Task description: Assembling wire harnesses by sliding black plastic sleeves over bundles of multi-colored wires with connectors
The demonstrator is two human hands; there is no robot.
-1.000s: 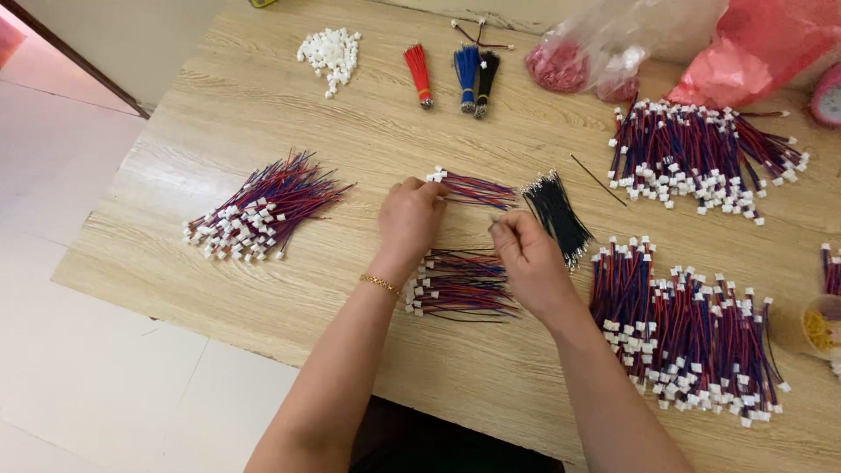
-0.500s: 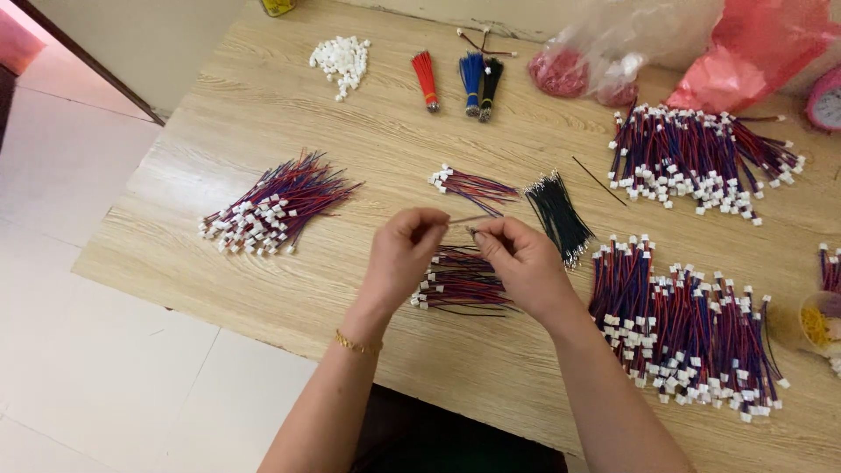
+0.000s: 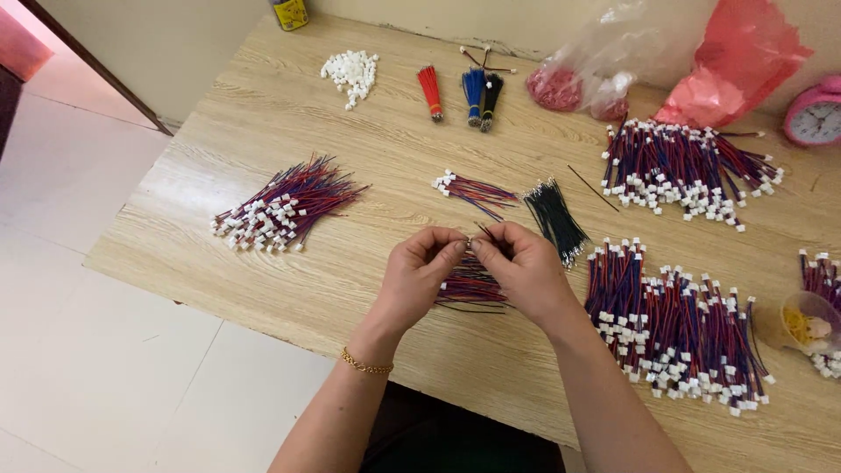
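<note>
Head view shows us both hands meeting over the middle of the wooden counter (image 3: 263,114). Our left hand (image 3: 419,278) and right hand (image 3: 524,270) each have fingertips pressed together, pinching something tiny between them; we cannot make out what it is, since the fingers cover it. Right beneath the hands lies a small bundle of red and blue wires (image 3: 469,287), partly hidden by the knuckles. Just beyond sits a loose few plugged wires (image 3: 476,190) and a black wire bundle (image 3: 554,221). A fan of wires with white plugs (image 3: 280,208) lies well to the left. On the right, a big heap of plugged wires (image 3: 683,320) spreads toward the edge, where a small plastic cup (image 3: 806,322) is cut off by the frame.
</note>
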